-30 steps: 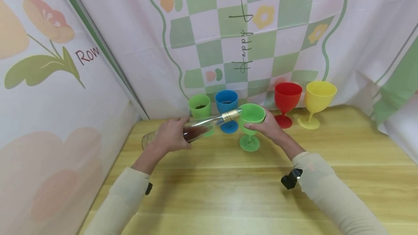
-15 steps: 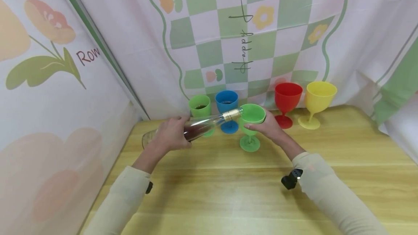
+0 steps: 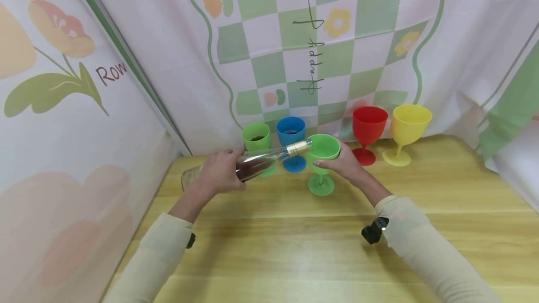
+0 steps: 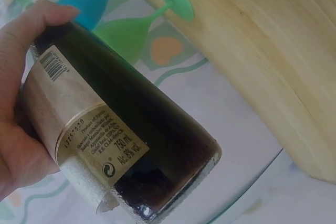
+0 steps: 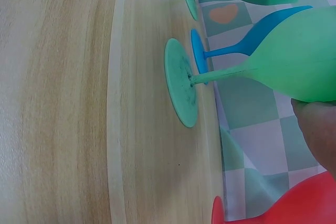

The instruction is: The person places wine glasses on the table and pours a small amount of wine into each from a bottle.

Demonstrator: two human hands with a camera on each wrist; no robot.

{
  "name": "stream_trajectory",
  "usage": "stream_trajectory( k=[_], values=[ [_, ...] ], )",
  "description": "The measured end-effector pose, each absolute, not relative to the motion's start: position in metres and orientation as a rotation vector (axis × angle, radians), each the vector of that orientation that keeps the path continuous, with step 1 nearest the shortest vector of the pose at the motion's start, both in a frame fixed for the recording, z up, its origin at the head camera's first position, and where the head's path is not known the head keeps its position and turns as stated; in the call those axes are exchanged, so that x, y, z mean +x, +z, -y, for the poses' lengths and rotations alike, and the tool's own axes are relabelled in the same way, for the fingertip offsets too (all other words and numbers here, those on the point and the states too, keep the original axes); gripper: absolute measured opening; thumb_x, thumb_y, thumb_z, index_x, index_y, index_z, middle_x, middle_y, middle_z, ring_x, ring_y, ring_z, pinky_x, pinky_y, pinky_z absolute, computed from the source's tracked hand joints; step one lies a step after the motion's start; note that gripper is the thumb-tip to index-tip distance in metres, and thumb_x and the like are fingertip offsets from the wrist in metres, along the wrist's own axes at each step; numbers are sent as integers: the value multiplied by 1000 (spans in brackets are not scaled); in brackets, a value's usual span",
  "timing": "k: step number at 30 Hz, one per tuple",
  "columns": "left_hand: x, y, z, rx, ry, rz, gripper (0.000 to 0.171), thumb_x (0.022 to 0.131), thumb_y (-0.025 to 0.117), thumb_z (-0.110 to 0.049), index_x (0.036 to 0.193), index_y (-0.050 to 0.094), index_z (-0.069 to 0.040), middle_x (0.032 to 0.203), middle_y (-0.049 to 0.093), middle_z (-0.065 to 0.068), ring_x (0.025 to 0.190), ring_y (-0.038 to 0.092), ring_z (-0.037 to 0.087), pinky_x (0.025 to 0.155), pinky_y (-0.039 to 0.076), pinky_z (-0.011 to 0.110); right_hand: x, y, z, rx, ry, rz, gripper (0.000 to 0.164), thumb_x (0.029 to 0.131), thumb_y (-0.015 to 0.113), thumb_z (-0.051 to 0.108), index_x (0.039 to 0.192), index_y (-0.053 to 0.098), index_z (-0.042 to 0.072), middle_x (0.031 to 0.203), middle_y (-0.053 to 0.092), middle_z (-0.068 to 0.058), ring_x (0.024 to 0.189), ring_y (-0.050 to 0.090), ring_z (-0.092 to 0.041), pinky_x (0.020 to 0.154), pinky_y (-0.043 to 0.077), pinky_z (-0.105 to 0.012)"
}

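Observation:
My left hand (image 3: 221,172) grips a glass wine bottle (image 3: 257,163) with dark red liquid inside, tilted with its gold-banded neck toward the right. The bottle's mouth lies at the rim of a green goblet (image 3: 321,153). In the left wrist view the bottle's paper label (image 4: 100,129) faces the camera and peels at a lower corner. My right hand (image 3: 343,162) holds the green goblet's bowl from the right, thumb in front. The goblet stands upright, its foot (image 5: 181,82) at the table top. Whether liquid is flowing cannot be made out.
Behind the bottle stand another green goblet (image 3: 256,137) and a blue goblet (image 3: 291,130), both with dark liquid. A red goblet (image 3: 369,125) and a yellow goblet (image 3: 410,123) stand to the right. A patterned curtain (image 3: 269,36) hangs behind the wooden table (image 3: 294,256).
Both hands, the bottle and the goblets keep nearly the same places. The head view has shifted very slightly.

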State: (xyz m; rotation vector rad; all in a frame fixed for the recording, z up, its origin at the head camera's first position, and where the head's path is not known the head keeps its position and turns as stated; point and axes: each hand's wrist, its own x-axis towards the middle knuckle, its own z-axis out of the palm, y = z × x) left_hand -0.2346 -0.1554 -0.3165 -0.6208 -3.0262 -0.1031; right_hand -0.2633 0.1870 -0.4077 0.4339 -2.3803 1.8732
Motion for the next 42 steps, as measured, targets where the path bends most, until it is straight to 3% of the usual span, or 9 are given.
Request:
stream_trajectory(
  k=[16, 26, 42],
  values=[
    [-237, -306, 155, -657, -51, 3037, 84, 63, 89, -36, 136, 54, -13, 108, 67, 7, 93, 63, 25, 79, 55, 41, -263, -405, -187, 437, 1863, 2403, 72, 84, 76, 6, 147, 42, 1, 138, 54, -25, 111, 55, -12, 87, 53, -16],
    [-237, -303, 155, -675, -9, 3032, 88, 63, 90, -37, 139, 52, -13, 115, 68, 11, 96, 65, 26, 82, 57, 42, -263, -405, -187, 438, 1849, 2406, 71, 84, 77, 6, 147, 43, 1, 138, 55, -25, 110, 55, -12, 88, 53, -15],
    [-238, -299, 155, -699, 51, 3004, 85, 63, 89, -36, 137, 54, -13, 110, 69, 11, 93, 65, 29, 79, 57, 44, -263, -406, -187, 437, 1853, 2411, 72, 84, 77, 6, 147, 43, 2, 138, 55, -24, 111, 55, -13, 88, 53, -15]
  ],
)
